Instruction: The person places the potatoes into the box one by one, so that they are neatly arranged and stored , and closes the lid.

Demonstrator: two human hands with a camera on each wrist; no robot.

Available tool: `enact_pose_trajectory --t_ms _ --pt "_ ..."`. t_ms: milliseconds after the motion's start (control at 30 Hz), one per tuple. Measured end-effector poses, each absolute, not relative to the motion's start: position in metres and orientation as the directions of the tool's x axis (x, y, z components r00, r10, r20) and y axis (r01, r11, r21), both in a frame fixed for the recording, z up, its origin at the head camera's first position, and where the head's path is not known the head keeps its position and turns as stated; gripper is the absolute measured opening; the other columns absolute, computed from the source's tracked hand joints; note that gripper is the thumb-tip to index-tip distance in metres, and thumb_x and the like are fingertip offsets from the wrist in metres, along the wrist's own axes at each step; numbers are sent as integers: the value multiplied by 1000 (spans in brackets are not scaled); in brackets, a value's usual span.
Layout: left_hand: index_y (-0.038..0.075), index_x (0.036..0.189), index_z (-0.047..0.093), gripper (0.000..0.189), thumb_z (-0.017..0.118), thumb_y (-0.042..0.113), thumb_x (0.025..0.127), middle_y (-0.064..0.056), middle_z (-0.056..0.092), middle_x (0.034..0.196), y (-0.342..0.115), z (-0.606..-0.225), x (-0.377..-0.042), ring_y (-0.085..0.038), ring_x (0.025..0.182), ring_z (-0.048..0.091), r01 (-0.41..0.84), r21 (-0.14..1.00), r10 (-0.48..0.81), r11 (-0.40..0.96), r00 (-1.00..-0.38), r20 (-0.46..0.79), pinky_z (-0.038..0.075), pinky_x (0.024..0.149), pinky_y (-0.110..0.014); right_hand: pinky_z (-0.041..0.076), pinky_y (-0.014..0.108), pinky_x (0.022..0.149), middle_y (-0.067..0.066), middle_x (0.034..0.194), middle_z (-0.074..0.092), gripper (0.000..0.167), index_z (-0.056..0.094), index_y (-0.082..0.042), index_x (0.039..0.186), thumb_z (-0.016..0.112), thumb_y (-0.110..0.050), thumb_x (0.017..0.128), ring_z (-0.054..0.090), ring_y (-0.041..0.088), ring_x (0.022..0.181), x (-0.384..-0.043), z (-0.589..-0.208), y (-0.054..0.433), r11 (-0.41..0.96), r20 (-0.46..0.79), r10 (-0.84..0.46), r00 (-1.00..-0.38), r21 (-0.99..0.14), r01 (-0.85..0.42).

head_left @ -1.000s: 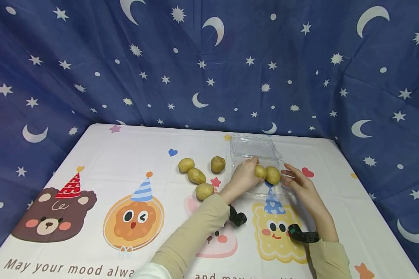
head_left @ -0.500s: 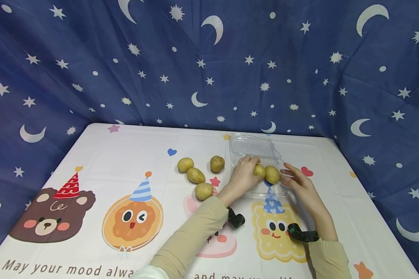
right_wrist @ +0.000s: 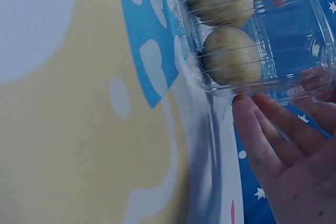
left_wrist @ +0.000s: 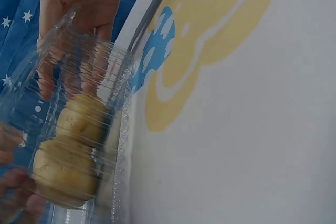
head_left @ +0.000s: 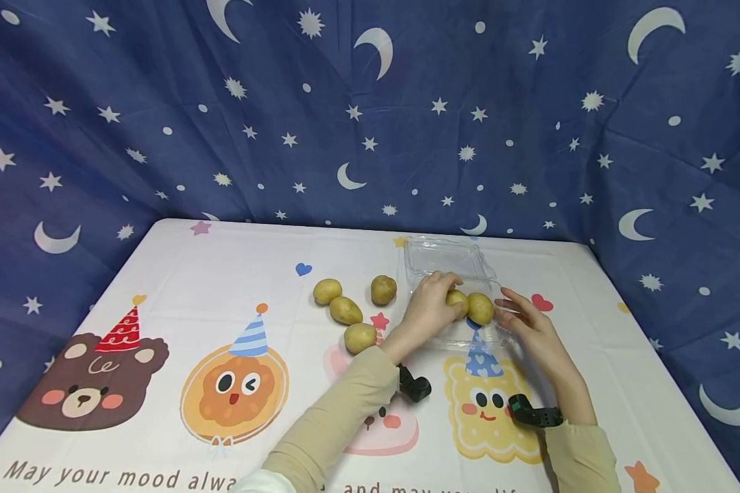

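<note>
A clear plastic clamshell box [head_left: 444, 335] lies on the table with its lid [head_left: 444, 259] folded back. Two potatoes sit side by side in it: the left potato [head_left: 458, 303] and the right potato [head_left: 481, 309]. My left hand [head_left: 428, 308] is over the box's left part, fingers loosely spread beside the left potato; in the left wrist view its fingertips [left_wrist: 26, 198] are blurred close to that potato [left_wrist: 65, 171]. My right hand [head_left: 530, 329] rests against the box's right side, its fingers [right_wrist: 249, 124] nearly straight along the clear wall [right_wrist: 241, 90].
Left of the box lie several loose potatoes: one potato [head_left: 384, 290] by itself, a touching pair with its lower potato [head_left: 346, 311], and a nearer potato [head_left: 360, 338] close to my left sleeve [head_left: 339, 404]. A starry blue curtain [head_left: 253, 171] hangs behind the printed tablecloth [head_left: 240, 246].
My left hand has shifted slightly left and loosened from the left potato, which stays in the box. My right hand and the other potatoes keep their places.
</note>
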State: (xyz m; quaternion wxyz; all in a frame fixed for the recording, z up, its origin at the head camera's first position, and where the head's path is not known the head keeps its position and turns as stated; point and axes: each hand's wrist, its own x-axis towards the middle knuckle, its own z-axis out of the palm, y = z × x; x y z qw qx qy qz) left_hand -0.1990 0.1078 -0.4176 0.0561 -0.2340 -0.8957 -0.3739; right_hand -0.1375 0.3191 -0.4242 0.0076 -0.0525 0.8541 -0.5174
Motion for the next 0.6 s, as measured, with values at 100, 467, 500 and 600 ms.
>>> enact_pose_trajectory --t_ms 100,467,500,600 --pt "14 116 64 35 70 18 82 -2 65 105 106 -418 -199 -16 96 59 454 687 391 567 -883 260 48 84 -25 43 4 85 29 140 46 52 30 -4 149 46 -16 101 53 -16 101 -137 -424 319 463 36 -97 -995 -883 -77" --pt "13 121 62 36 68 20 86 -3 66 111 96 -413 -190 -17 100 61 475 736 417 483 -864 284 48 85 -23 43 4 85 28 141 45 53 29 -4 150 45 -16 101 53 -16 101 -137 -423 320 464 21 -89 -996 -884 -60" --pt "14 121 62 36 67 20 86 -3 66 112 95 -413 -190 -17 100 62 475 737 417 481 -863 284 48 85 -22 43 4 85 28 141 45 53 29 -4 150 45 -17 101 53 -16 101 -137 -423 320 462 25 -91 -996 -885 -64" --pt "13 120 62 35 67 19 87 -2 65 113 91 -413 -188 -17 102 63 468 758 415 455 -864 284 49 85 -20 42 3 85 29 140 45 53 29 -3 149 46 -18 101 53 -16 101 -137 -423 319 452 37 -98 -994 -888 -78"
